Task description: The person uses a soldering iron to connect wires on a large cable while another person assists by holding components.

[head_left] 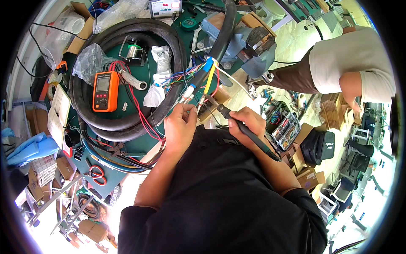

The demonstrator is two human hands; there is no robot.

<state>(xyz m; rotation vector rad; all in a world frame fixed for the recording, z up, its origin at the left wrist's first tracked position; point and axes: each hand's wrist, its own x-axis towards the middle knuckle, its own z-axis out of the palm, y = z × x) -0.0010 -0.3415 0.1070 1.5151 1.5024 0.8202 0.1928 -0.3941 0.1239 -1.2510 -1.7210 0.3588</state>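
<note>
My left hand (179, 129) is closed, with thumb and fingertips pinched at a small metal connector end (199, 103) on a bundle of wires. My right hand (249, 127) grips a soldering iron (264, 148) with a black handle, its tip angled toward that connector. The wires come out of a thick black cable (224, 34) with blue tape (208, 63), a yellow sleeve (210, 80) and several coloured leads. What exactly lies between my left fingertips is too small to make out.
On the green bench are a cable coil (118, 131), an orange meter (105, 91), a solder spool stand (133, 53), a vise (258, 55), red scissors (96, 173) and a soldering station (165, 7). Another person (347, 63) stands at right, beside a tool case (283, 131) and boxes.
</note>
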